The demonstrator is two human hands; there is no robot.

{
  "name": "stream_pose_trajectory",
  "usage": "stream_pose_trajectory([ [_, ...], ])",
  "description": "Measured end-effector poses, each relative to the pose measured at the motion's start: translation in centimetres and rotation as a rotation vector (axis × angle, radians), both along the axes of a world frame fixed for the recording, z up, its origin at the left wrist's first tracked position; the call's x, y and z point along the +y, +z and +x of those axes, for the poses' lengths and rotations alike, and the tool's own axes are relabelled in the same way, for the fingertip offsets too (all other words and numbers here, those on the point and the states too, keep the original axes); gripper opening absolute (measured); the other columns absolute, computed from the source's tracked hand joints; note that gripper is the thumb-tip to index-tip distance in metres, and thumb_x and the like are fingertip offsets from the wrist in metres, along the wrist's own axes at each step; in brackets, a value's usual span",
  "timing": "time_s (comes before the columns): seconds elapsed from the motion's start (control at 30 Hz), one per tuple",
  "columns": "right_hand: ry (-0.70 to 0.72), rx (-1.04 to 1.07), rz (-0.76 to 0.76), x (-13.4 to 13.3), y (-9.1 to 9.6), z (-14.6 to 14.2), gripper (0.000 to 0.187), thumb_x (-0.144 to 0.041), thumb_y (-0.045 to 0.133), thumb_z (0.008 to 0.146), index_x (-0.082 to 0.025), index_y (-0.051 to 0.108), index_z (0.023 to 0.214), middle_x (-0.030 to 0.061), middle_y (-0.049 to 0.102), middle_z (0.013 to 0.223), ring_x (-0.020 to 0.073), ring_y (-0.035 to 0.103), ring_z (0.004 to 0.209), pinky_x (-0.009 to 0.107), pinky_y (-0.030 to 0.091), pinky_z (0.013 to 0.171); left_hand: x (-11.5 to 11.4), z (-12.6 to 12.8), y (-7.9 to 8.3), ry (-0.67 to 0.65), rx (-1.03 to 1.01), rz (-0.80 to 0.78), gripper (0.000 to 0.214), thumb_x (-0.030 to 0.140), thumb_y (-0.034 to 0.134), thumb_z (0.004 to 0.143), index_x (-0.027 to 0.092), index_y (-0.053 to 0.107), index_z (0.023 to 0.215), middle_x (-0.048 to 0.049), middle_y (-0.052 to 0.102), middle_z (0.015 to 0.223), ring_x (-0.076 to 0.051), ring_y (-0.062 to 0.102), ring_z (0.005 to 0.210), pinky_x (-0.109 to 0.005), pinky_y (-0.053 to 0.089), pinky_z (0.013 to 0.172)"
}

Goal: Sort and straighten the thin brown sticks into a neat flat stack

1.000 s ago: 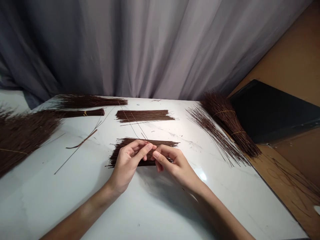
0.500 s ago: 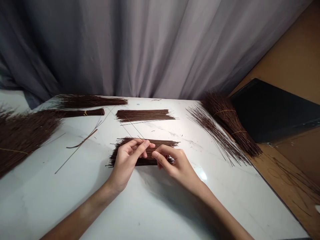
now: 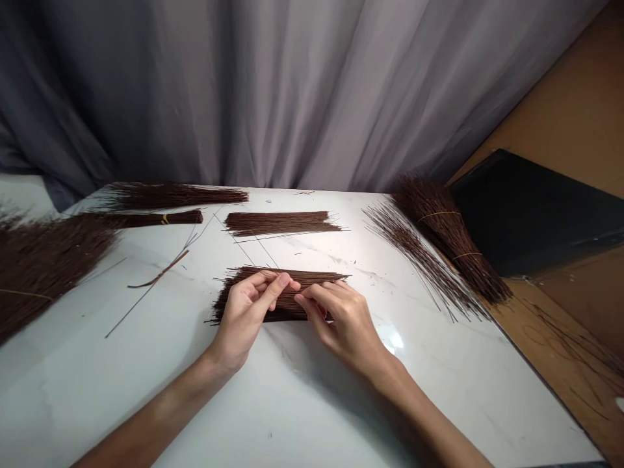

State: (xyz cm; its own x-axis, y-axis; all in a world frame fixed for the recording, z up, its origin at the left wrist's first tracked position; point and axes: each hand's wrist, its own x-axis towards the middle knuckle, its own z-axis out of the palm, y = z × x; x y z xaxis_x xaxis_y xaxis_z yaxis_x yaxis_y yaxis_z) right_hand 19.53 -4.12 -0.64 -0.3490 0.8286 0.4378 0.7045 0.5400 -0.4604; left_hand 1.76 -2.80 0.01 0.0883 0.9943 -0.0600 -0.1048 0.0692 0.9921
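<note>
A flat pile of thin dark brown sticks [image 3: 322,280] lies at the middle of the white table [image 3: 302,403]. My left hand [image 3: 246,312] rests over the pile's left part, thumb and fingers pinched on a thin stick [image 3: 260,250] that runs up and away to the left. My right hand [image 3: 341,318] is on the pile's right part, fingers curled and pinching among the sticks. Thumb tips of both hands nearly meet.
A second short stick pile [image 3: 280,223] lies further back. Tied bundles lie at back left [image 3: 160,219] and right [image 3: 453,240], loose sticks [image 3: 419,260] beside them, a big heap [image 3: 43,260] at left. A dark panel [image 3: 531,214] stands right of the table edge.
Both hands have sunk slightly onto the pile, and my right hand's fingers have moved left towards the left thumb. The long thin stick has swung a little.
</note>
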Motion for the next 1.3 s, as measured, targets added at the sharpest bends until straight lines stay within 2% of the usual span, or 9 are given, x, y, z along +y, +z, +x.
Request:
stream_pose_trajectory([
  [0.2, 0.007, 0.029, -0.051, -0.03, 0.17, 0.05, 0.03, -0.03, 0.048, 0.105, -0.02, 0.058, 0.078, -0.0004, 0.056, 0.064, 0.013, 0.047, 0.058, 0.029, 0.033, 0.065, -0.06, 0.05, -0.08, 0.008, 0.007, 0.009, 0.026, 0.044, 0.073, 0.09, 0.019, 0.075, 0.083, -0.0013, 0.067, 0.071, -0.014, 0.046, 0.063, -0.026, 0.044, 0.067],
  [0.33, -0.013, 0.053, -0.041, 0.1, 0.1, 0.19, 0.029, -0.031, 0.05, 0.105, -0.02, 0.063, 0.081, 0.0005, 0.059, 0.065, 0.0132, 0.05, 0.059, 0.03, 0.035, 0.066, -0.1, 0.25, 0.01, -0.008, -0.025, -0.017, 0.027, 0.045, 0.071, 0.092, 0.019, 0.077, 0.092, -0.0034, 0.071, 0.086, -0.012, 0.043, 0.063, -0.026, 0.045, 0.071],
  [0.47, -0.02, 0.136, -0.073, -0.03, 0.06, 0.18, 0.024, -0.03, 0.051, 0.104, -0.021, 0.068, 0.088, 0.0017, 0.066, 0.071, 0.0139, 0.055, 0.062, 0.029, 0.039, 0.065, -0.17, 0.3, 0.03, -0.005, -0.032, -0.026, 0.029, 0.047, 0.069, 0.093, 0.019, 0.076, 0.096, -0.0057, 0.073, 0.101, -0.013, 0.048, 0.069, -0.027, 0.045, 0.073],
  [0.6, -0.037, 0.245, -0.113, -0.17, -0.03, 0.07, 0.018, -0.03, 0.055, 0.103, -0.023, 0.07, 0.094, 0.0027, 0.073, 0.082, 0.0147, 0.062, 0.068, 0.028, 0.043, 0.064, -0.15, 0.27, 0.07, 0.0, -0.019, -0.04, 0.031, 0.048, 0.069, 0.092, 0.018, 0.076, 0.089, -0.006, 0.073, 0.093, -0.015, 0.05, 0.07, -0.027, 0.043, 0.071],
  [0.7, -0.072, 0.271, -0.092, -0.16, -0.12, 0.04, 0.018, -0.031, 0.056, 0.102, -0.023, 0.07, 0.094, 0.0032, 0.073, 0.082, 0.0162, 0.064, 0.07, 0.029, 0.044, 0.063, -0.08, 0.23, 0.17, 0.0, -0.021, -0.037, 0.031, 0.047, 0.069, 0.092, 0.018, 0.077, 0.089, -0.0053, 0.072, 0.087, -0.015, 0.051, 0.071, -0.027, 0.042, 0.071],
  [0.83, -0.125, 0.194, 0.002, -0.21, -0.1, 0.04, 0.02, -0.03, 0.056, 0.102, -0.022, 0.071, 0.092, 0.0038, 0.072, 0.081, 0.0155, 0.063, 0.068, 0.028, 0.042, 0.061, -0.04, 0.14, 0.28, -0.013, -0.015, -0.01, 0.028, 0.044, 0.065, 0.095, 0.019, 0.079, 0.097, -0.0038, 0.07, 0.083, -0.015, 0.052, 0.072, -0.027, 0.042, 0.071],
  [0.97, -0.158, 0.104, 0.069, -0.3, -0.08, 0.02, 0.022, -0.03, 0.055, 0.103, -0.022, 0.073, 0.093, 0.004, 0.069, 0.078, 0.0149, 0.06, 0.066, 0.028, 0.039, 0.059, 0.02, 0.16, 0.26, -0.012, 0.005, 0.005, 0.026, 0.043, 0.068, 0.094, 0.019, 0.079, 0.096, -0.0048, 0.073, 0.091, -0.014, 0.05, 0.072, -0.026, 0.043, 0.071],
  [1.17, -0.142, 0.152, 0.018, -0.3, -0.03, -0.1, 0.022, -0.028, 0.054, 0.103, -0.021, 0.073, 0.094, 0.0035, 0.066, 0.078, 0.0145, 0.059, 0.067, 0.028, 0.04, 0.058, 0.0, 0.21, 0.13, -0.007, 0.008, 0.011, 0.023, 0.041, 0.069, 0.093, 0.019, 0.078, 0.095, -0.0034, 0.072, 0.087, -0.013, 0.05, 0.07, -0.025, 0.043, 0.07],
  [1.3, -0.098, 0.212, -0.03, -0.33, -0.05, -0.26, 0.016, -0.024, 0.053, 0.103, -0.022, 0.069, 0.105, 0.0044, 0.07, 0.093, 0.0139, 0.063, 0.073, 0.027, 0.045, 0.062, -0.07, 0.17, -0.01, 0.016, 0.009, 0.046, 0.019, 0.039, 0.071, 0.093, 0.02, 0.073, 0.093, -0.0006, 0.069, 0.085, -0.011, 0.053, 0.069, -0.023, 0.043, 0.066],
])
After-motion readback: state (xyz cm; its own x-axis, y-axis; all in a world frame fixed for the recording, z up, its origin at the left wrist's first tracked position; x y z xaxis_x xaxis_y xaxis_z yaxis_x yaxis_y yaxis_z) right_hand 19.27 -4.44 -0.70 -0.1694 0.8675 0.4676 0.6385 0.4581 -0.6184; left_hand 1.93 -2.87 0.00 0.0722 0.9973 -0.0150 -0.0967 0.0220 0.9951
